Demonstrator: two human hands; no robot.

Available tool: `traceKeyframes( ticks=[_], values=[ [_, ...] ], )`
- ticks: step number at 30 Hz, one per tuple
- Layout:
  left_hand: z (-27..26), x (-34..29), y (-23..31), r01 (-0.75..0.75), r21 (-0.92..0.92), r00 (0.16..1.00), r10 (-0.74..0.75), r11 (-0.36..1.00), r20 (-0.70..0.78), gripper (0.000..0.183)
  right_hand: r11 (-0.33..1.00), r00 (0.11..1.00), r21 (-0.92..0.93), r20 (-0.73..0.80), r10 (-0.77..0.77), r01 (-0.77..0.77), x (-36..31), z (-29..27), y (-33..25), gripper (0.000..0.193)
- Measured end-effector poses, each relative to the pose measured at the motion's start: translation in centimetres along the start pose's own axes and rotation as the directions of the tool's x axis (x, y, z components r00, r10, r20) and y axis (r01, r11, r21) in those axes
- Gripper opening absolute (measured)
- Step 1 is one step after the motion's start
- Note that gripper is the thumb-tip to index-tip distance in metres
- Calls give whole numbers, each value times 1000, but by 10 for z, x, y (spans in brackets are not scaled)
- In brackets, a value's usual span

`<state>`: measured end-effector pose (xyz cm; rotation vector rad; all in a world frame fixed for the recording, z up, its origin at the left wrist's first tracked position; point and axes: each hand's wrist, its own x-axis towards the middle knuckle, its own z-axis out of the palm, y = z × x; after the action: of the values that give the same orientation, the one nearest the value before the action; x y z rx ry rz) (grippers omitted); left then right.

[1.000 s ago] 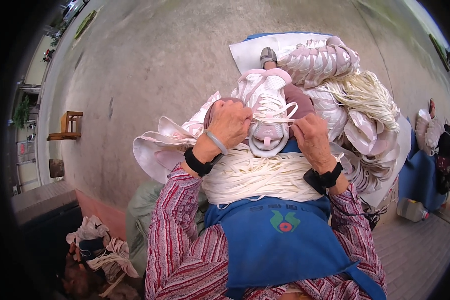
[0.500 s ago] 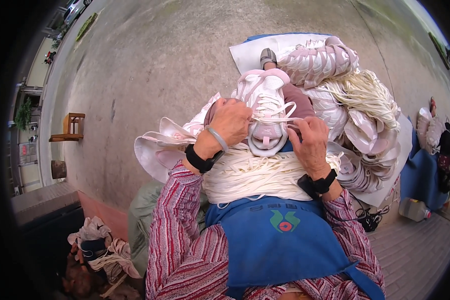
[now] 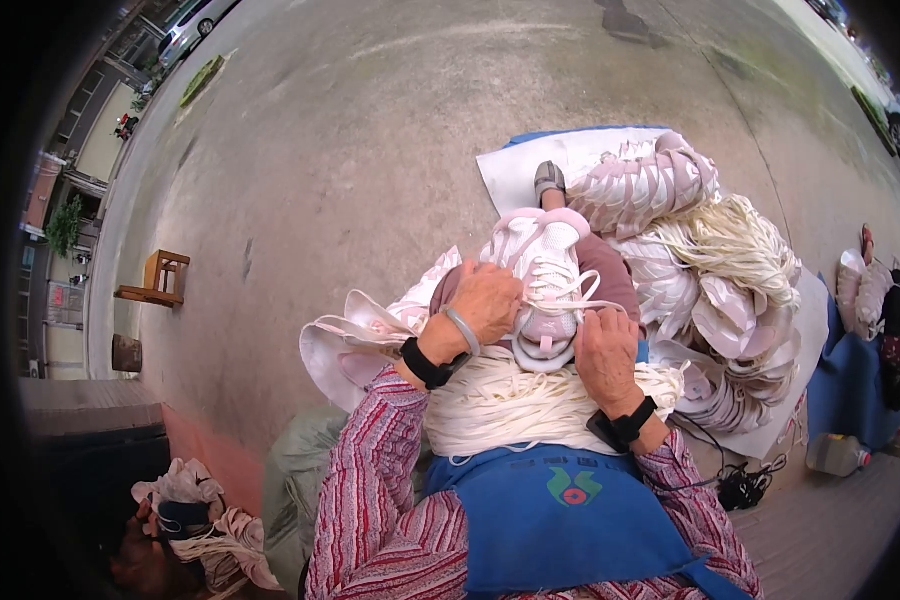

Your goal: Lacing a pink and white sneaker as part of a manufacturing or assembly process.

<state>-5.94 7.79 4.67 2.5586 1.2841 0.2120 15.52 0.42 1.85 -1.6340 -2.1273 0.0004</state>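
A shoe upper (image 3: 547, 255) rests over a worker's lap, between the left hand (image 3: 486, 303) and the right hand (image 3: 607, 348), a lace (image 3: 585, 304) crossing it to the latter. A bundle of laces (image 3: 515, 405) lies behind it, against the apron (image 3: 570, 540). More uppers (image 3: 355, 325) sit to the left; to the right, stacked uppers (image 3: 645, 185) and a second lace bundle (image 3: 740, 225) cover a sheet (image 3: 510, 160) on the ground. A cable (image 3: 745, 488) and a jug (image 3: 838, 455) lie farther right, a stool (image 3: 160, 280) far left.
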Motion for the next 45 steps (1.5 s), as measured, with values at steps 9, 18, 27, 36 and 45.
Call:
traceKeyframes(
  ticks=[9,18,27,36,45],
  values=[
    [30,-30,18,67,-218,967,-118,974,-226,16,946,996,314,-9,87,-80,-19,1,4,22],
    [29,-31,11,66,-268,931,-156,961,-331,14,955,942,-55,189,-278,292,-5,-10,5,21],
    [36,-34,8,65,-146,938,-110,987,-329,13,769,779,-192,325,-536,609,26,-18,-6,15],
    [37,-36,7,76,-163,943,-124,984,-310,15,865,991,496,-47,122,-83,59,-4,-27,11],
    [38,-34,6,117,-222,919,-191,968,-346,15,920,976,387,215,-31,-56,-4,12,-43,9]
  ],
)
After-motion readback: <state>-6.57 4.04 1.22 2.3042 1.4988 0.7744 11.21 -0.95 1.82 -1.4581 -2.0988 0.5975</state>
